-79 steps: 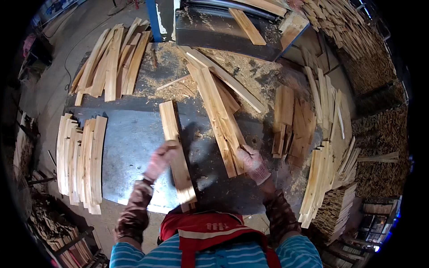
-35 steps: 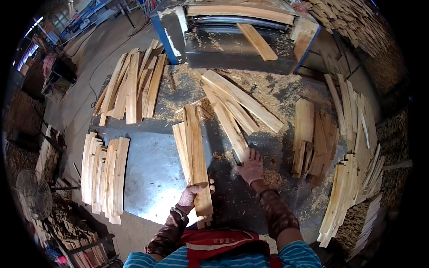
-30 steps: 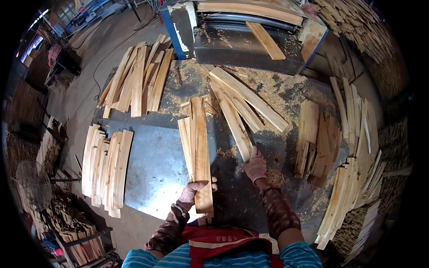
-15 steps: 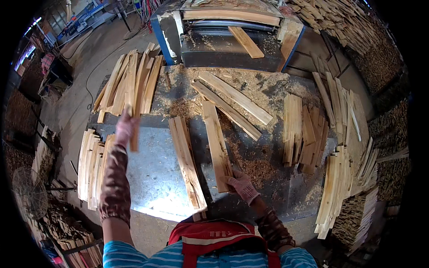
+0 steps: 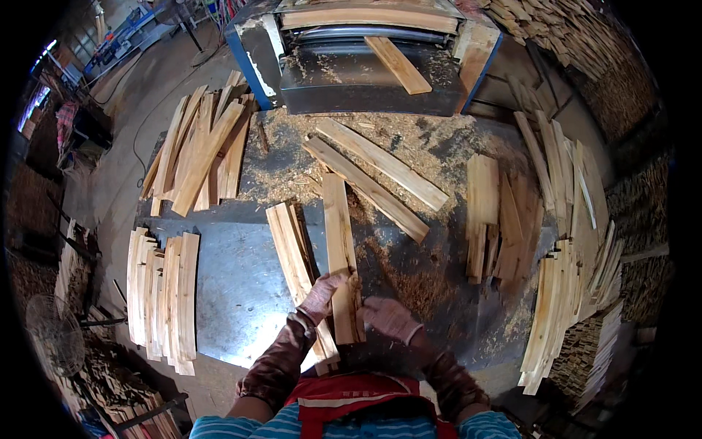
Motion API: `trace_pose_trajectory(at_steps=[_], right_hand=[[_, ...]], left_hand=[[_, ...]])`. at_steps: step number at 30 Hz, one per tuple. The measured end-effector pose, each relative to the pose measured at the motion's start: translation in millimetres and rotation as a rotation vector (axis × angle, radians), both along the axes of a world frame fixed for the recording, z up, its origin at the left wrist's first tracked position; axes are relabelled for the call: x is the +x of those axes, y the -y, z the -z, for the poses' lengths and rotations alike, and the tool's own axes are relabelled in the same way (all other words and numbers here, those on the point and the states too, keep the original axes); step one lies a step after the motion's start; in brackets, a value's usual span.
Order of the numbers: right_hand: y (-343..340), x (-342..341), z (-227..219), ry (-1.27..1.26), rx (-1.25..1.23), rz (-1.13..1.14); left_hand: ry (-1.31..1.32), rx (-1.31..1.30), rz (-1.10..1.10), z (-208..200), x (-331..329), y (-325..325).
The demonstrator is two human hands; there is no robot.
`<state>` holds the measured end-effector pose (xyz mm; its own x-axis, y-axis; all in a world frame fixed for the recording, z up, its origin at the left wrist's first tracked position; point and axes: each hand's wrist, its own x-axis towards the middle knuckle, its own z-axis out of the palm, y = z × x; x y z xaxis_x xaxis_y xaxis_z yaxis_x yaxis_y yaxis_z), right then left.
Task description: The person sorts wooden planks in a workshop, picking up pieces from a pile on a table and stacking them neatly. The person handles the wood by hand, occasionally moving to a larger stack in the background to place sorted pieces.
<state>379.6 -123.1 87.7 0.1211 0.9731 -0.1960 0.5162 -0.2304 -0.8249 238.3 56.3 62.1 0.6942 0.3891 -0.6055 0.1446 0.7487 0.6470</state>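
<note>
A narrow wooden board (image 5: 340,234) points away from me in the middle of the metal table. Its near part is gripped at the left edge by my gloved left hand (image 5: 320,297), closed with fingers over the top face. My gloved right hand (image 5: 393,320) is beside the board's right edge, fingers loosely stretched and the tips at or very near the wood. Under my left wrist lies another pair of boards (image 5: 291,245), slightly fanned. Two more boards, a near one (image 5: 373,192) and a far one (image 5: 387,164), slant across the shavings beyond.
A planer-like machine (image 5: 369,91) stands at the far side, with a board (image 5: 398,66) on its bed. Board piles flank the table: far left (image 5: 201,150), near left (image 5: 164,300), right (image 5: 482,208) and near right (image 5: 545,322). Wood shavings (image 5: 417,274) litter the metal table (image 5: 234,285).
My left hand has let go of a board at the far-left pile and come to the central board. That released board now lies slanted on the pile. My right hand has loosened from the central board.
</note>
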Motion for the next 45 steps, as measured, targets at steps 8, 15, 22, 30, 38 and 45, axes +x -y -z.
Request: trace_pose_trajectory(at_steps=[8, 15, 22, 30, 38, 45], right_hand=[[-85.6, 164.3, 69.9, 0.919, -0.001, 0.457], [-90.1, 121.8, 36.5, 0.575, -0.468, 0.376], [-23.6, 23.7, -6.4, 0.315, -0.329, 0.604], [40.9, -47.9, -9.3, 0.535, -0.032, 0.703], [69.4, -74.3, -39.5, 0.542, 0.107, 0.764], [86.3, -80.9, -48.2, 0.588, 0.24, 0.769]], left_hand=[[0.051, -0.085, -0.018, 25.7, -16.8, -26.1], [0.018, -0.026, -0.115, 43.8, -48.5, -15.3], [-0.016, -0.027, -0.166, 6.1, -75.4, -4.3], [0.064, 0.005, -0.21, -51.4, -111.2, 23.0], [0.209, -0.029, -0.252, -57.8, -123.8, 53.5], [0.312, -0.078, -0.253, -42.1, -125.6, 67.9]])
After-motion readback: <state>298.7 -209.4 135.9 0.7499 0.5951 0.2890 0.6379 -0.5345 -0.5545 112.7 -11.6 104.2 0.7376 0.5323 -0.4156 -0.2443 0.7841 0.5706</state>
